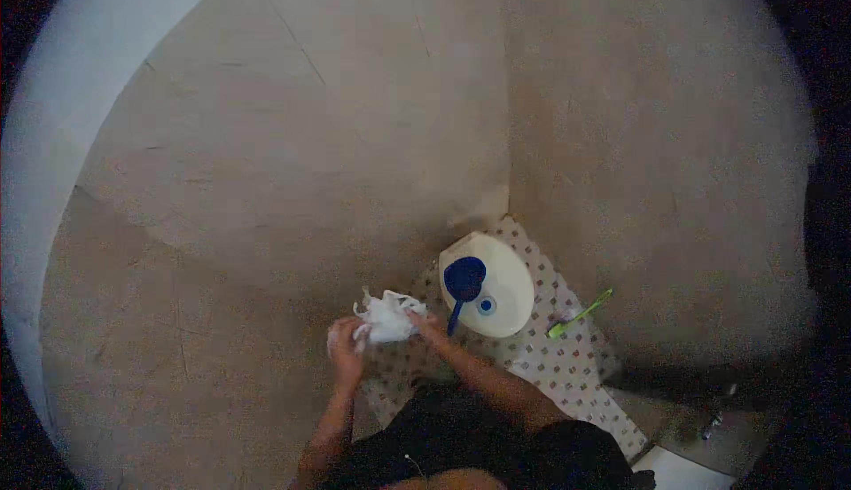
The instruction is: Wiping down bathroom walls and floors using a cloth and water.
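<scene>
My left hand (346,347) grips the left side of a crumpled white cloth or thin bag (389,318); the picture does not settle which. On its right edge my right hand (427,326) has hold too, so the white thing is stretched between both hands, with loose loops sticking up at the top. Just right of my right hand is a dark blue dipper (464,278), lying across the left rim of a cream oval basin (512,277). The dipper's handle points down past the rim. Inside the basin shows a round blue spot (486,305), perhaps the drain.
Small dark squares pattern the tiled surface (565,373) around the basin. A bright green brush (578,317) lies at its right edge. Beige walls (399,124) meet in a corner behind. A metal tap (713,423) is at the lower right, near a white panel (681,470).
</scene>
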`<state>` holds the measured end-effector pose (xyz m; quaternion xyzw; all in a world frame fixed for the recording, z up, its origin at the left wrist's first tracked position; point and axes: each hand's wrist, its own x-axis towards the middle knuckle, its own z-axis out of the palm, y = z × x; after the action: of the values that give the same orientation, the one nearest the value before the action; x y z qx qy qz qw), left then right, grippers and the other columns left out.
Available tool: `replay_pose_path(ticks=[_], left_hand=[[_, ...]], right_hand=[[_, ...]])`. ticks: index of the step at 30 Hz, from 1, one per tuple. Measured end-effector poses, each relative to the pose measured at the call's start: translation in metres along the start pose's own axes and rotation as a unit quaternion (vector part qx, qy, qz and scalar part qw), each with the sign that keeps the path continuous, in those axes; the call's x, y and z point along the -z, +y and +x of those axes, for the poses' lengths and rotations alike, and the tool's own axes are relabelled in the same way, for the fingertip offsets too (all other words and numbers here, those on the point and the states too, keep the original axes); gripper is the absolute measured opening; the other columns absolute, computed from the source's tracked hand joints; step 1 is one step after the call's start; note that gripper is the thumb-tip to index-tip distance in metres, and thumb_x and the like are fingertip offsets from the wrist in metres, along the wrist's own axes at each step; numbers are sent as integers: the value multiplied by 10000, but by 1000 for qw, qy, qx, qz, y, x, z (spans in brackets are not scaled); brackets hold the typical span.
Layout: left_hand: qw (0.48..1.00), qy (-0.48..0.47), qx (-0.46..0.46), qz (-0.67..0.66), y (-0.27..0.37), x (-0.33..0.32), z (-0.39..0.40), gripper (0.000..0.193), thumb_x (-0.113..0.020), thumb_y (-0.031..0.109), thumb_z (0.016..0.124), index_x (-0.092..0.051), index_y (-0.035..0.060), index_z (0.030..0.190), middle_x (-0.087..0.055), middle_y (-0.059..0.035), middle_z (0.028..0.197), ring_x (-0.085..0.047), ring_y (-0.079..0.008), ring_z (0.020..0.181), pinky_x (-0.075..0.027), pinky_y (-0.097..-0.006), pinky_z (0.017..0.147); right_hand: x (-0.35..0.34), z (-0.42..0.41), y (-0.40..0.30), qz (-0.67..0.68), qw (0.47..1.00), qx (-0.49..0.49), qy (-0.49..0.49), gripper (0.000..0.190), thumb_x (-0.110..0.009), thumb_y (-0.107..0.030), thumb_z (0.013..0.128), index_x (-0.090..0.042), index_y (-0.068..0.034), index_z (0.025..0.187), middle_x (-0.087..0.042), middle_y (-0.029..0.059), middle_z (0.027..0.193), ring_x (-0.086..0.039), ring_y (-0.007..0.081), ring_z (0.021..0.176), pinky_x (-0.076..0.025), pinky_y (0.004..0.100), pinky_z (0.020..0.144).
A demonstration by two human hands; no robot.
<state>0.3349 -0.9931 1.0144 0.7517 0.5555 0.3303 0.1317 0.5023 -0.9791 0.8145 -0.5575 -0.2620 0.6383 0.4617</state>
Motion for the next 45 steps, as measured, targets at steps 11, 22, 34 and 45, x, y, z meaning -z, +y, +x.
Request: replay_pose_path(ticks=[11, 22, 34, 45], left_hand=[[968, 80, 216, -99, -9, -14, -29, 169, -561, 170, 890, -537, 7, 851, -537, -37, 823, -489, -106, 765, -408, -263, 684], [966, 134, 222, 2, -56, -11, -82, 252, -579, 239, 881, -548, -1, 808, -583, -93, 700, -544, -161, 661, -439, -325, 616], [876, 111, 466, -48, -31, -25, -189, 168, -530, 172, 903, -577, 29, 977, -607, -99, 876, -587, -188, 774, -475, -333, 718], [860, 101, 493, -83, -27, -99, -243, 176, -562, 118, 854, -597, 35, 1006, -594, -84, 794, -584, -190, 719, -467, -298, 674]], right_hand=[[64, 12, 87, 199, 953, -214, -85, 370, -557, -322, 860, -572, -38, 1096, -627, 69, 913, -595, 196, 747, -487, 355, 622], [161, 101, 308, 302, 940, -125, -94, 370, -452, -355, 913, -563, -42, 1077, -582, 60, 838, -553, 191, 659, -487, 368, 566], [143, 181, 361, 610, 705, -126, -340, 409, -404, -402, 939, -540, -47, 1090, -574, 79, 836, -555, 214, 644, -514, 433, 538], [195, 195, 332, 723, 428, 50, -540, 682, -556, -262, 855, -203, -70, 1406, -508, 172, 1192, -521, 310, 1086, -383, 527, 908]])
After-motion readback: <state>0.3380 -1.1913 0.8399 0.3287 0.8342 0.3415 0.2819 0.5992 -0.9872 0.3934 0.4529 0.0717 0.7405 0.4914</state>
